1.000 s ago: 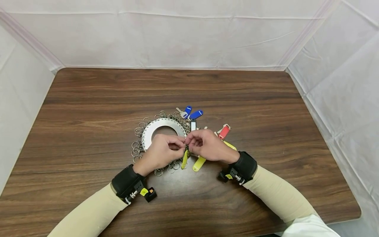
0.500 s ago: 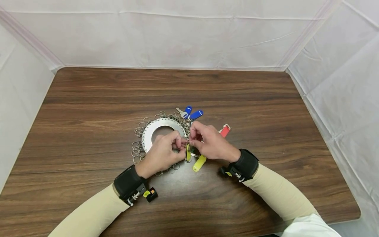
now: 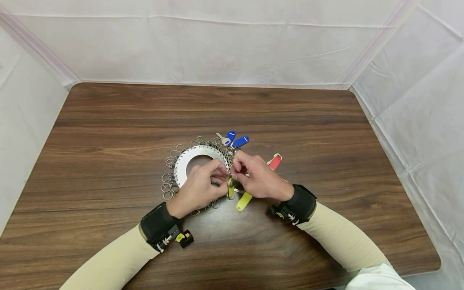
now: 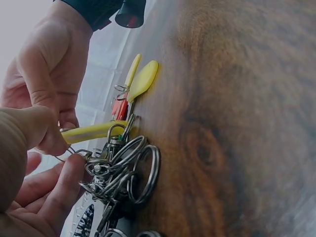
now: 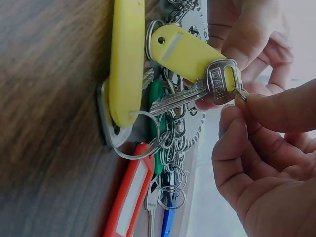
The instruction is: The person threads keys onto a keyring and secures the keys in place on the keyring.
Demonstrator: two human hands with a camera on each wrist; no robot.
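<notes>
My left hand (image 3: 221,176) and right hand (image 3: 235,173) meet fingertip to fingertip just right of a toothed metal disc (image 3: 186,160) hung with several key rings (image 3: 167,186). Both pinch a small split ring (image 5: 242,94) that carries a silver key (image 5: 217,83) and a yellow tag (image 5: 178,50). That yellow tag (image 3: 230,188) hangs below the fingers. In the left wrist view the tag (image 4: 94,132) sticks out between the two hands, above a bunch of rings (image 4: 129,168). A second yellow tag (image 3: 244,200) lies flat on the table.
A red tag (image 3: 275,162) lies right of my right hand, and two blue tags (image 3: 240,141) with a key lie behind the disc. A green tag (image 5: 156,98) shows among the rings. The brown wooden table (image 3: 326,133) is ringed by white sheeting.
Both hands shifted slightly away from me toward the disc's edge and drew closer together. The hanging yellow tag moved with them, and the right hand now covers less of the red tag.
</notes>
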